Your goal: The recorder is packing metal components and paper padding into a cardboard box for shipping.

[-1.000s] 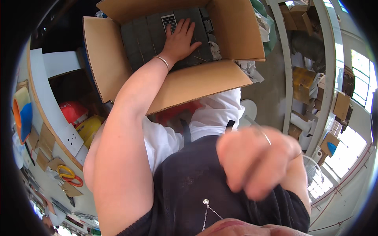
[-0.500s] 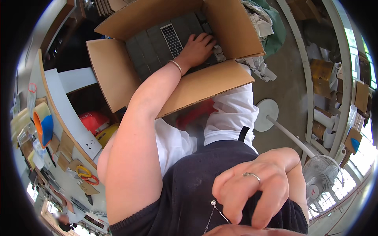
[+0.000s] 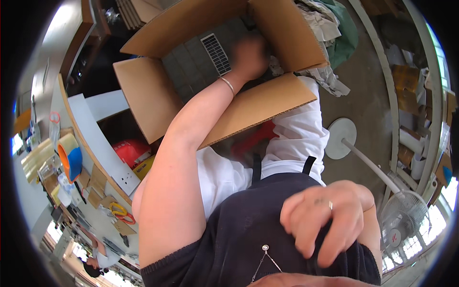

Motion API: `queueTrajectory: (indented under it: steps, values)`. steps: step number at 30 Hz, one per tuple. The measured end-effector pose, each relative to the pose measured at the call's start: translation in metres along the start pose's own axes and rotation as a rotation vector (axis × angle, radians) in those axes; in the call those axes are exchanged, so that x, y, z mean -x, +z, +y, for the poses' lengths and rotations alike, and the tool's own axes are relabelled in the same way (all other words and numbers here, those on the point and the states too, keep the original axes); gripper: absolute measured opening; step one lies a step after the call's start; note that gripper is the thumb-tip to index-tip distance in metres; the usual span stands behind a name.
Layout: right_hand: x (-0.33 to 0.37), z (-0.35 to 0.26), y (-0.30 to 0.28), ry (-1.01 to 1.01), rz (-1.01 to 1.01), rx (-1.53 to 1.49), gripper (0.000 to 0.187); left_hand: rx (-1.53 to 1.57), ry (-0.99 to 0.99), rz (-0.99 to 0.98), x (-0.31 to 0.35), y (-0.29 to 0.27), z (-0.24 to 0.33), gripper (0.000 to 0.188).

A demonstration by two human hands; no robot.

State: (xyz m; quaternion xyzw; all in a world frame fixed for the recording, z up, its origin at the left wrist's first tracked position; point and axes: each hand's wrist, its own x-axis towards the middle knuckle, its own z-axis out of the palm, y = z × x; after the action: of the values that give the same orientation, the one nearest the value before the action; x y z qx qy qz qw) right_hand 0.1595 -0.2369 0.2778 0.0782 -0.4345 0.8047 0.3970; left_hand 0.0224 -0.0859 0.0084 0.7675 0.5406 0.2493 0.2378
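My left hand reaches into an open cardboard box, at the right end of its contents. Motion smears its fingers, so I cannot tell whether they grip anything. Dark grey blocks or packs lie side by side in the box, and a white-gridded label or sheet rests on them. Crumpled paper is tucked by the box's right inner wall, beside my left hand. My right hand hangs in front of my chest, slightly blurred, with loosely bent fingers apart and nothing visible in them.
A workbench on the left carries orange-handled scissors and an orange-and-blue holder. Crumpled packing paper and a green bag stand right of the box. A standing fan is at right, near shelving. Another person is far left.
My right hand has lifted and its fingers have moved away from the lower edge. My left hand stays in the box, now blurred by motion. The whole view has shifted slightly.
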Motion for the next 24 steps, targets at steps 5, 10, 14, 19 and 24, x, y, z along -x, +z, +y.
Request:
queueTrajectory:
  steps: [5, 10, 14, 19, 24]
  values:
    - [0.057, 0.008, -0.042, -0.007, 0.670, 0.113, 0.020, -0.048, 0.022, -0.010, -0.007, -0.003, -0.002, 0.041]
    - [0.179, 0.054, -0.152, 0.441, 1.516, 1.020, 0.027, -0.014, 0.045, -0.009, -0.006, 0.004, 0.010, 0.042]
    - [0.201, 0.086, -0.168, 0.965, 1.225, 1.776, 0.049, -0.031, 0.044, 0.015, -0.004, 0.002, 0.001, 0.047]
    - [0.193, 0.104, -0.177, 1.121, 1.171, 1.804, 0.060, -0.114, 0.099, 0.005, -0.004, -0.001, 0.006, 0.046]
    - [0.184, 0.102, -0.183, 1.187, 1.076, 1.926, 0.061, -0.093, 0.106, -0.021, -0.009, -0.005, 0.006, 0.042]
